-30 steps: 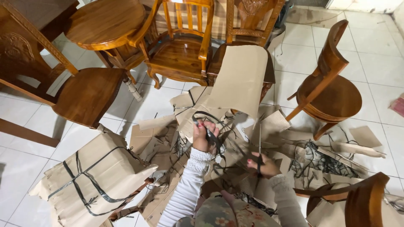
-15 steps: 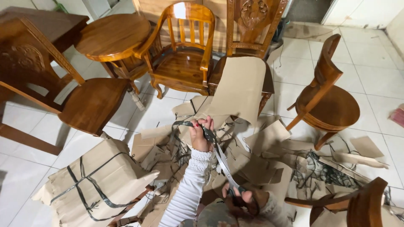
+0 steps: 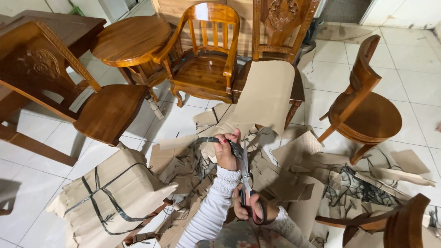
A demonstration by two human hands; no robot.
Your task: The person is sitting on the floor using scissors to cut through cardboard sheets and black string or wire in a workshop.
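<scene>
My left hand (image 3: 226, 150) is raised at centre and grips a black plastic strap (image 3: 207, 140) that trails off to the left. My right hand (image 3: 249, 209), lower and nearer me, holds black-handled scissors (image 3: 245, 169) by the loops. The blades point up, their tip right beside my left fist and the strap. Both arms wear white knit sleeves. Beneath my hands the white tiled floor is littered with brown cardboard scraps (image 3: 280, 183) and cut black straps (image 3: 353, 188).
A chair wrapped in cardboard and black straps (image 3: 110, 197) lies at lower left. Wooden chairs (image 3: 206, 59), a round table (image 3: 131, 39), a stool (image 3: 110, 110) and a curved-back chair (image 3: 367, 110) ring the floor. A cardboard sheet (image 3: 268, 96) drapes over another chair. A chair back (image 3: 404, 227) stands at lower right.
My left hand lifted the strap higher. My right hand dropped toward my body, then brought the scissors up so the blades reach the strap by my left fist.
</scene>
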